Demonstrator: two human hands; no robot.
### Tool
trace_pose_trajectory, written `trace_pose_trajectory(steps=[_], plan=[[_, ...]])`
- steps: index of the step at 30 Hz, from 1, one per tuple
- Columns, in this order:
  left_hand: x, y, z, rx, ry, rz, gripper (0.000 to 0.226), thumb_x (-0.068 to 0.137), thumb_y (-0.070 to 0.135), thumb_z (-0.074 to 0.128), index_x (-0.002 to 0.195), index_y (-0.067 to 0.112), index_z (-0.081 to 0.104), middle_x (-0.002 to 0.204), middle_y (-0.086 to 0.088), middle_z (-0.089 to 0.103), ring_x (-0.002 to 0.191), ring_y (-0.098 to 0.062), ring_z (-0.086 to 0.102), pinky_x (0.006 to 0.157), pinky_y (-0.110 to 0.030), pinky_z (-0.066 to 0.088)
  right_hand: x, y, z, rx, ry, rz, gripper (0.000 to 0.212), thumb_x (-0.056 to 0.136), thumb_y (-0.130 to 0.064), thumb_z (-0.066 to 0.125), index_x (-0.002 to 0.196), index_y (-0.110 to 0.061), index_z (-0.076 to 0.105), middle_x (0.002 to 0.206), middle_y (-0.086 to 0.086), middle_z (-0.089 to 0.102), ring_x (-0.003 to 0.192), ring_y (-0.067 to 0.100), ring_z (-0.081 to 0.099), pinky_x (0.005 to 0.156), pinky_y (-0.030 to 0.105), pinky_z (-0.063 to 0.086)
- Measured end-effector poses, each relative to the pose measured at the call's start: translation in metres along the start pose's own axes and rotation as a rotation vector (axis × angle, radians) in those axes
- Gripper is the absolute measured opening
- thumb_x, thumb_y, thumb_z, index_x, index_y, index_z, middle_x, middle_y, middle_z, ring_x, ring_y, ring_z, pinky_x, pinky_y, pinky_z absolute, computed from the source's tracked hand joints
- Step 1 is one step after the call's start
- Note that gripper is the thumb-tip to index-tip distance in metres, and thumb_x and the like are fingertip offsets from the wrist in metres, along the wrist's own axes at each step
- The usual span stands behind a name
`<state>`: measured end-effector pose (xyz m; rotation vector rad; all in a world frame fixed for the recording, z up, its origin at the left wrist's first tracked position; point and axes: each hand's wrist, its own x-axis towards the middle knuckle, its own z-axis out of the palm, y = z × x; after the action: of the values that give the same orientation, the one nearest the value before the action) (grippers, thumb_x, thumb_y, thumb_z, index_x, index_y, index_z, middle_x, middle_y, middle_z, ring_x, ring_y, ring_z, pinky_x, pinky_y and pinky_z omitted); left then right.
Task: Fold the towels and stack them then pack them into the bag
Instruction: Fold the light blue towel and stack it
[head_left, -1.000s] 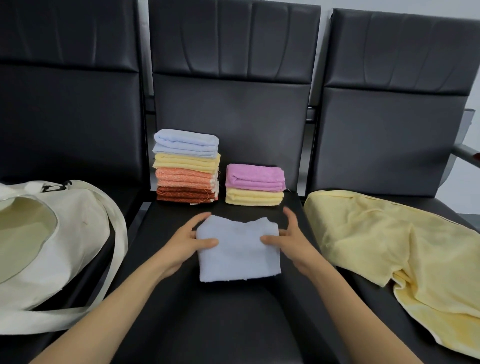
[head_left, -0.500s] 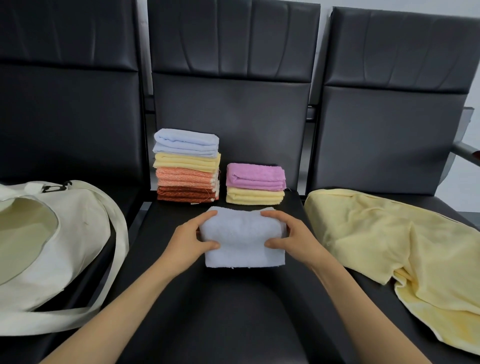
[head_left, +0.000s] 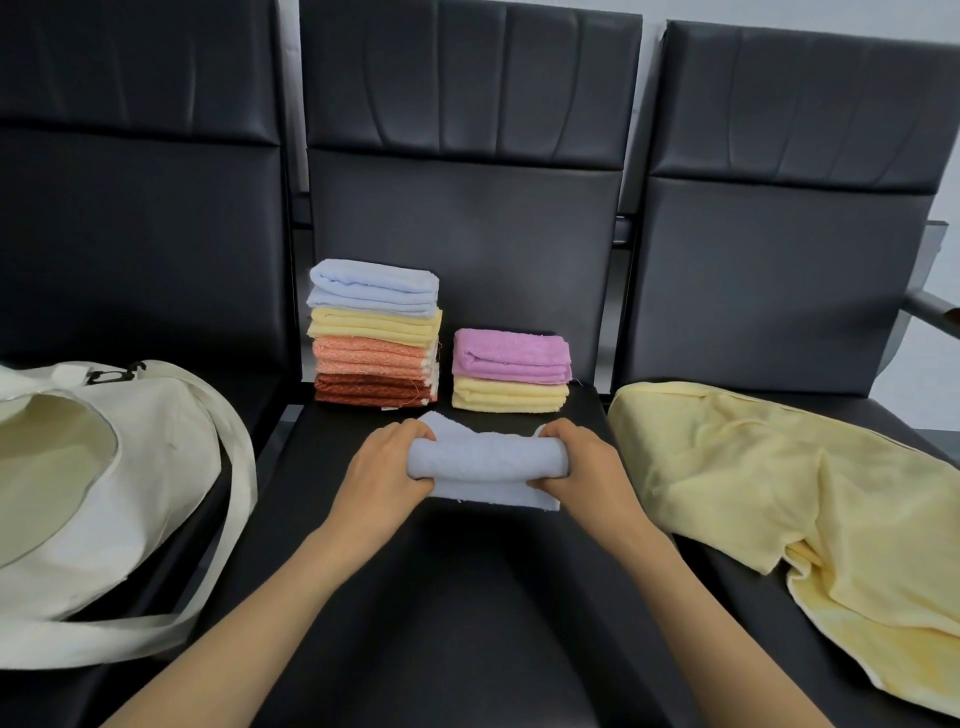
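Note:
A pale blue towel (head_left: 485, 465) lies on the middle black seat, bent over into a thick fold. My left hand (head_left: 387, 470) grips its left end and my right hand (head_left: 587, 465) grips its right end, fingers curled round the roll. Behind it stand two stacks of folded towels: a taller stack (head_left: 375, 335) of blue, yellow, peach and rust, and a shorter stack (head_left: 510, 371) of purple on yellow. A cream tote bag (head_left: 104, 467) lies open on the left seat. An unfolded yellow towel (head_left: 810, 499) sprawls over the right seat.
Three black padded chairs stand in a row with tall backrests (head_left: 467, 197). The bag's long strap (head_left: 228, 530) loops over the left seat's edge. A grey armrest (head_left: 935, 306) juts out at the far right.
Both hands have lifted the near half of the blue towel and folded it away from me, toward the stacks. The flat square has become a thick rolled fold.

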<state>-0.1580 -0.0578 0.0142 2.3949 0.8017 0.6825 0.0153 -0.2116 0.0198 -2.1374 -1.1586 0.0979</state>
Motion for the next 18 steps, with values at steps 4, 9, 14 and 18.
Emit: trace_pose_trajectory(steps=[4, 9, 14, 18], plan=[[0.002, -0.003, -0.003, 0.083, -0.008, 0.001, 0.031, 0.071, 0.011, 0.069, 0.099, 0.021, 0.061, 0.099, 0.005, 0.044, 0.096, -0.011, 0.04, 0.071, -0.025, 0.04, 0.0, 0.001, -0.001, -0.025, 0.002, -0.016, 0.031, 0.076, -0.021, 0.074, 0.104, -0.021, 0.061, 0.098, -0.002, 0.05, 0.091, 0.013, 0.05, 0.075, 0.022, 0.044], [0.003, -0.011, -0.019, -0.303, -0.198, -0.075, 0.031, 0.06, 0.025, 0.071, 0.089, 0.023, 0.06, 0.098, 0.007, 0.059, 0.089, -0.01, 0.057, 0.07, -0.029, 0.049, 0.0, 0.005, -0.017, 0.311, -0.126, 0.08, 0.032, 0.071, -0.017, 0.08, 0.089, -0.034, 0.06, 0.114, -0.007, 0.05, 0.109, 0.01, 0.046, 0.086, 0.02, 0.04], [0.005, -0.01, -0.023, -0.741, -0.198, -0.214, 0.048, 0.07, 0.034, 0.072, 0.112, 0.023, 0.052, 0.107, 0.002, 0.063, 0.096, -0.006, 0.063, 0.075, -0.025, 0.054, -0.002, 0.0, -0.023, 0.777, -0.292, 0.179, 0.033, 0.083, -0.018, 0.071, 0.115, -0.021, 0.061, 0.11, -0.005, 0.068, 0.105, 0.01, 0.064, 0.08, 0.023, 0.051], [0.004, -0.009, -0.015, -0.891, -0.218, -0.365, 0.04, 0.092, 0.024, 0.061, 0.124, 0.027, 0.036, 0.112, -0.005, 0.067, 0.095, -0.014, 0.068, 0.075, -0.029, 0.053, 0.002, 0.004, -0.015, 0.857, -0.274, 0.285, 0.034, 0.09, -0.027, 0.064, 0.124, -0.025, 0.057, 0.117, -0.007, 0.067, 0.108, 0.009, 0.064, 0.087, 0.026, 0.053]])
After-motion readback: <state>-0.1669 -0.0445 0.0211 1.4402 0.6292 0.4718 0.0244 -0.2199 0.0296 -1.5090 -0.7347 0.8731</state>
